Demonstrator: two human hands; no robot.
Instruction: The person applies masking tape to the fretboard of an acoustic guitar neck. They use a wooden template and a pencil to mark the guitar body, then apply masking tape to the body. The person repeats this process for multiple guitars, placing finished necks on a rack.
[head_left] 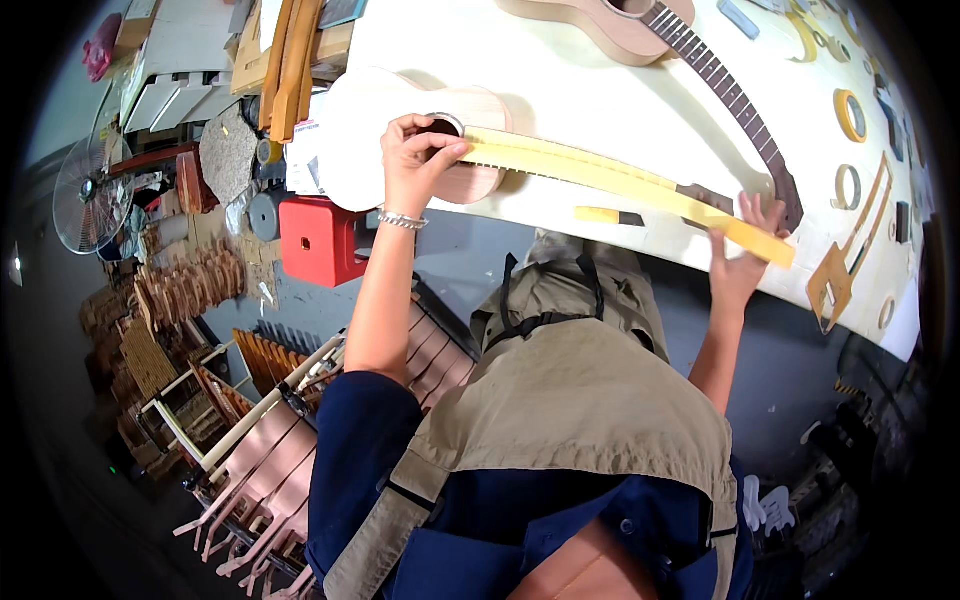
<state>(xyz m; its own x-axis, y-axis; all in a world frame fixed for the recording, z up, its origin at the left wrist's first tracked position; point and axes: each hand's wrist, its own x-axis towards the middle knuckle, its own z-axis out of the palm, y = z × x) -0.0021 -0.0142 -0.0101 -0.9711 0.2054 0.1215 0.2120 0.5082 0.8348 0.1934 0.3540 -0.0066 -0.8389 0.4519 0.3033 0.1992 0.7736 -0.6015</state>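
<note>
A pale, unfinished ukulele [482, 183] lies near the table's front edge, its neck pointing right. Along its fretboard runs a long strip of yellow tape [580, 160], covering most of the neck. My left hand [418, 155] is closed at the sound hole, thumb and fingers pinching the strip's left end. Near the headstock, my right hand [738, 268] grips the strip with its thumb and fingers at either side. The strip's free right end sticks out past that hand. Part of the headstock is hidden beneath the tape.
Another ukulele [575, 25] with a dark fretboard lies farther back on the white table [430, 40]. Tape rolls [850, 115] and a wooden template [832, 287] sit at the right. A yellow-and-black piece [608, 216] lies at the front edge. A red stool [318, 240] stands left, beside wooden racks.
</note>
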